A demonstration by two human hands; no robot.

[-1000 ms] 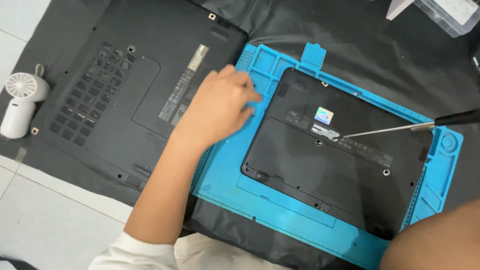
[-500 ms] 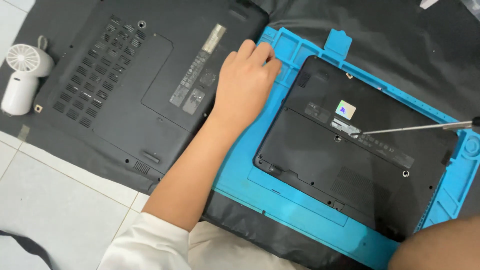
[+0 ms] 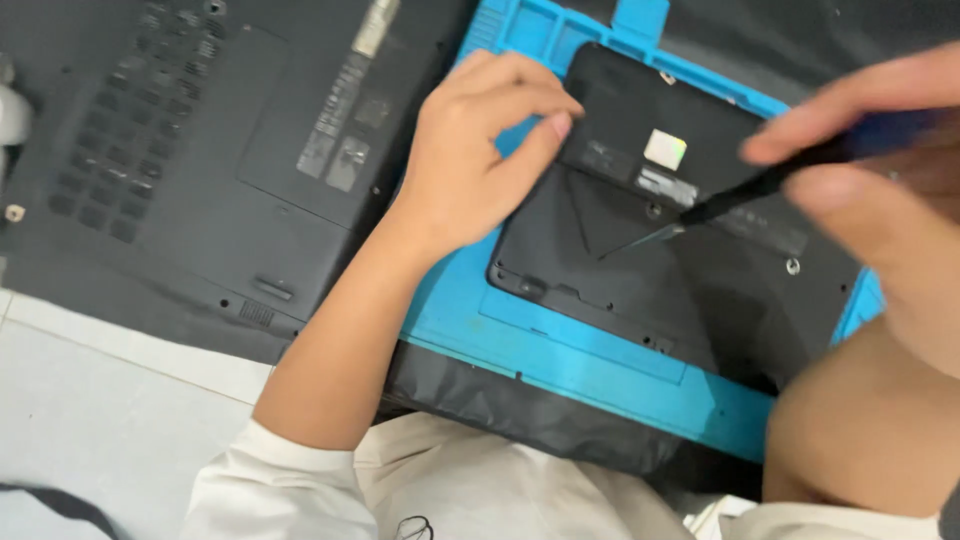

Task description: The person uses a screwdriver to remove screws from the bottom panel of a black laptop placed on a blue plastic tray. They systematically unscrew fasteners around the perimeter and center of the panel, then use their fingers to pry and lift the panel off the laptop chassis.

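Since half a second ago our right hand (image 3: 880,190) has swung in close under the camera, large and blurred, and the view has shifted so that the small white fan has nearly slipped off the left edge. We pinch a slim black-handled screwdriver (image 3: 760,185) between thumb and fingers of that hand; its metal tip points down and left at the small black plastic laptop base (image 3: 680,280), near the middle of the panel — whether the tip actually touches we cannot tell.

That small laptop base lies underside up inside the bright blue silicone repair mat (image 3: 560,350), with a small pale sticker (image 3: 665,148) near its upper edge and a screw hole (image 3: 792,266) showing toward its right side.

Our left hand (image 3: 470,160) rests on the mat's upper left part with the fingers loosely curled and holding nothing — the thumb and forefinger tips reach to the upper left edge of the small base.

To the left lies a larger black laptop underside (image 3: 200,160) with rows of vent slots, just beside the mat. Both sit on a dark cloth (image 3: 520,410) spread over the pale tiled surface (image 3: 110,420). Our white sleeves show at the bottom of the view.
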